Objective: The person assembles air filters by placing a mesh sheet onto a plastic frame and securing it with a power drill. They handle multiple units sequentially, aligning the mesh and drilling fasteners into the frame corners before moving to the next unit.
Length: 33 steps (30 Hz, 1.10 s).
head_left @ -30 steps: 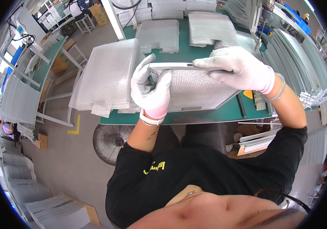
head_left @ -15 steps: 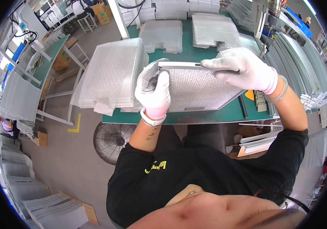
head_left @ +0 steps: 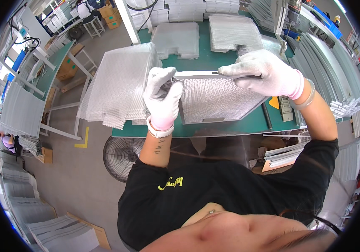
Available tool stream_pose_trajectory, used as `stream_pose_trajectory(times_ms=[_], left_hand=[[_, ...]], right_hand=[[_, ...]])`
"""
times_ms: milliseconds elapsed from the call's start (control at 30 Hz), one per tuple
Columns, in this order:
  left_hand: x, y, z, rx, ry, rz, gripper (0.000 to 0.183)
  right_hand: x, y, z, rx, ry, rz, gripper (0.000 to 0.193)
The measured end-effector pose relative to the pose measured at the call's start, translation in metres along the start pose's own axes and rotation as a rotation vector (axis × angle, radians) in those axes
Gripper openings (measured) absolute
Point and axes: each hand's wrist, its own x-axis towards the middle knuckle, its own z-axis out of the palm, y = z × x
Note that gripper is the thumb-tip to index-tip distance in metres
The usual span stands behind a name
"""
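A silvery mesh filter panel point(head_left: 220, 98) stands tilted over the green table, a white metal edge strip point(head_left: 197, 74) along its upper side. My right hand point(head_left: 266, 73), in a white glove, grips the panel's upper right part, fingers stretched along the strip and the thumb below them. Beside the panel's upper left corner is my gloved left hand point(head_left: 162, 98). Its thumb and curled fingers are apart, with a gap between them, and the fingertips come close to the corner; whether they touch it cannot be made out. A small dark slot shows in the strip near my right fingertips.
Stacked mesh sheets point(head_left: 123, 80) overhang the table's left edge. More mesh stacks point(head_left: 176, 38) lie farther back. A black rod point(head_left: 267, 115), metal pieces point(head_left: 286, 110) and a drill-like machine point(head_left: 291, 19) are at right. A round floor fan point(head_left: 125, 157) stands below the table point(head_left: 230, 129).
My left hand has shifted left, its thumb coming off the mesh face at the corner. The panel has turned slightly. My right hand keeps its grip, moving only a little.
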Motion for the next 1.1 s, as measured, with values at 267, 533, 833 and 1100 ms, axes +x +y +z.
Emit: stream_pose_trajectory(times_ms=[267, 533, 833, 1100], left_hand=[[0.012, 0.014, 0.004, 0.51, -0.126, 0.234, 0.036], [0.038, 0.071, 0.01, 1.587, -0.611, 0.386, 0.05], [0.051, 0.082, 0.005, 1.654, -0.748, 0.684, 0.046], [0.054, 0.069, 0.006, 1.599, -0.702, 0.559, 0.04]], right_hand=[[-0.002, 0.006, 0.008, -0.239, 0.057, -0.114, 0.047], [0.004, 0.016, 0.011, -0.258, 0.136, -0.215, 0.049], [0.014, 0.008, 0.0, -0.046, 0.019, -0.001, 0.042], [0.078, -0.017, 0.022, -0.324, -0.12, 0.111, 0.024]])
